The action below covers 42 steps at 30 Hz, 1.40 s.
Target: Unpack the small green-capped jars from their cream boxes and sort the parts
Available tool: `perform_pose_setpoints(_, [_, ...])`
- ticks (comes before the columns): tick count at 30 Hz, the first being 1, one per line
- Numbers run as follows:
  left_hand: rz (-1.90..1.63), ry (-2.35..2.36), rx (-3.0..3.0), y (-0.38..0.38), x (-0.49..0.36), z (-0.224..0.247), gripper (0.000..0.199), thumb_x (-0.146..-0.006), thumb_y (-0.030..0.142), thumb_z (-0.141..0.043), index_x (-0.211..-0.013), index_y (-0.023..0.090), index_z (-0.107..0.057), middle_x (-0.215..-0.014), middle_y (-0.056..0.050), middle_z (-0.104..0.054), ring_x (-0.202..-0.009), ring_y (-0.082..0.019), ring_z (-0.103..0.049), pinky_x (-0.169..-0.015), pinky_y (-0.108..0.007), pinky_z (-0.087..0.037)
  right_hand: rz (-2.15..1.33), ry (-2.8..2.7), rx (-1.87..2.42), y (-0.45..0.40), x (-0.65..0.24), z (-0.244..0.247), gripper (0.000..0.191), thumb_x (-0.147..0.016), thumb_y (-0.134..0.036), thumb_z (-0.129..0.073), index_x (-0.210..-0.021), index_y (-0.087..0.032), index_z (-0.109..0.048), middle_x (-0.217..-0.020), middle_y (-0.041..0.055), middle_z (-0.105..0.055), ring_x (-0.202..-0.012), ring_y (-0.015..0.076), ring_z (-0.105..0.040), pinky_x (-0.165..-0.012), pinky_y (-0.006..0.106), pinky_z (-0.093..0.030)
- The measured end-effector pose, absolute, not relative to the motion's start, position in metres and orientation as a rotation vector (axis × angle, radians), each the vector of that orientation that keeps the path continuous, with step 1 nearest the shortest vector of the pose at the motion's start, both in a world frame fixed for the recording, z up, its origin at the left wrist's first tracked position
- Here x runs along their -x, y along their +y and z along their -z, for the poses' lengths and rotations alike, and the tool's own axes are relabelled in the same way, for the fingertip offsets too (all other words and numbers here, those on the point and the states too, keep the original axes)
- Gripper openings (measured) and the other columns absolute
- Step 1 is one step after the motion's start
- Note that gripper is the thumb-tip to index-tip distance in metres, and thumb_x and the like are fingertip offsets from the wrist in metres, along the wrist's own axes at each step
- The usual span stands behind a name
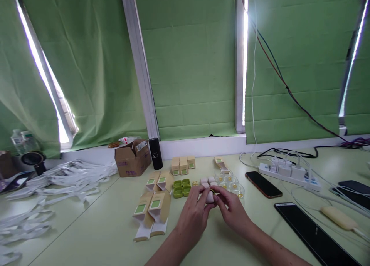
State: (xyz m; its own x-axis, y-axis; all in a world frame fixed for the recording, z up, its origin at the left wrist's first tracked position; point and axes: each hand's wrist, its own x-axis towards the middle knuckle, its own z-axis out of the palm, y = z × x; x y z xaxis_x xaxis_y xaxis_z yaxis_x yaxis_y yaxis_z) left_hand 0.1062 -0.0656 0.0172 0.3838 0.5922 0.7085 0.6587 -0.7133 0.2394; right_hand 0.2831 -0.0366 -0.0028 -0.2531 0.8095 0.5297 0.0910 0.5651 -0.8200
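Both hands meet low in the middle of the head view around a small white rounded piece point(210, 198) with a bit of green at its edge. My left hand point(194, 208) grips it from the left with bent fingers. From the right, my right hand point(231, 207) pinches its edge. Just beyond the fingers stand more small white pieces point(204, 180), partly covered by the hands. Green square cups point(178, 192) sit to their left, with tiny yellow bits point(195, 183) between. Clear round cups with yellow centres point(233, 183) lie on the right.
Unfolded beige cartons point(160, 206) lie left of the hands; small closed boxes point(183, 165) stand behind. A brown cardboard box point(133, 158), black cylinder point(155, 153) and white straps point(72, 177) are farther left. Phones point(263, 184), a tablet point(313, 233) and a power strip point(290, 175) with cables lie right.
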Motion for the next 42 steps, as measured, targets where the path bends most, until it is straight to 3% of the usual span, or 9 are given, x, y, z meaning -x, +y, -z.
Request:
perform_pose_setpoints(10, [1.232,-1.061,2.457,-0.062,-0.11,-0.015,0.037,-0.1,0.011,-0.052,-0.137,0.018,-0.056,-0.119,-0.015,-0.062,-0.109,-0.027,-0.06,-0.092,-0.044,-0.058,-0.691,-1.759,0.745,-0.037,-0.282,0.005,0.038,-0.104,-0.037,-0.049,-0.134,-0.02,-0.064,-0.115,0.0143,-0.077,-0.087,0.0231,-0.076,-0.079,0.036,-0.064])
perform_pose_setpoints(18, [1.253,-1.05,2.412,-0.062,-0.111,-0.013,0.039,-0.097,0.005,-0.049,-0.134,0.016,-0.056,-0.119,-0.016,-0.062,-0.109,-0.028,-0.06,-0.093,-0.045,-0.057,-0.563,-1.774,0.807,-0.037,-0.278,0.002,0.036,-0.099,-0.028,-0.049,-0.125,-0.019,-0.073,-0.107,0.0117,-0.079,-0.082,0.0218,-0.075,-0.075,0.034,-0.062])
perform_pose_setpoints(22, [1.251,-1.035,2.417,-0.063,-0.112,-0.015,0.039,-0.095,0.003,-0.048,-0.131,0.016,-0.056,-0.117,-0.016,-0.062,-0.105,-0.027,-0.06,-0.09,-0.045,-0.057,-0.643,-1.761,0.8,-0.036,-0.277,0.003,0.038,-0.101,-0.03,-0.047,-0.127,-0.018,-0.072,-0.1,0.0109,-0.079,-0.072,0.0196,-0.073,-0.068,0.032,-0.061])
perform_pose_setpoints(33, [1.28,-1.047,2.419,-0.061,-0.111,-0.014,0.043,-0.094,0.001,-0.045,-0.135,0.015,-0.051,-0.12,-0.016,-0.06,-0.111,-0.028,-0.058,-0.095,-0.048,-0.056,-0.777,-1.715,0.786,-0.04,-0.276,-0.004,0.043,-0.104,-0.039,-0.046,-0.129,-0.016,-0.071,-0.095,0.0113,-0.079,-0.071,0.0199,-0.071,-0.069,0.033,-0.061])
perform_pose_setpoints(35, [1.314,-1.062,2.437,-0.06,-0.107,-0.012,0.043,-0.096,0.003,-0.046,-0.137,0.016,-0.05,-0.121,-0.016,-0.059,-0.114,-0.028,-0.058,-0.096,-0.047,-0.056,-0.725,-1.751,0.776,-0.04,-0.279,-0.007,0.041,-0.103,-0.039,-0.05,-0.13,-0.018,-0.07,-0.101,0.0119,-0.078,-0.075,0.0202,-0.071,-0.072,0.034,-0.062])
perform_pose_setpoints(39, [1.374,-1.139,2.497,-0.056,-0.101,-0.009,0.046,-0.097,0.005,-0.048,-0.14,0.021,-0.049,-0.126,-0.015,-0.057,-0.119,-0.027,-0.059,-0.099,-0.047,-0.057,-0.583,-1.838,0.744,-0.04,-0.286,-0.007,0.044,-0.093,-0.027,-0.064,-0.137,-0.022,-0.065,-0.136,0.0141,-0.067,-0.096,0.0234,-0.072,-0.088,0.039,-0.061])
perform_pose_setpoints(42, [1.384,-1.197,2.564,-0.054,-0.1,-0.009,0.047,-0.096,0.005,-0.05,-0.139,0.024,-0.05,-0.129,-0.014,-0.056,-0.123,-0.028,-0.058,-0.103,-0.05,-0.055,-0.465,-1.885,0.744,-0.038,-0.288,-0.002,0.052,-0.088,-0.014,-0.062,-0.138,-0.025,-0.062,-0.141,0.0124,-0.064,-0.108,0.0255,-0.069,-0.098,0.044,-0.058])
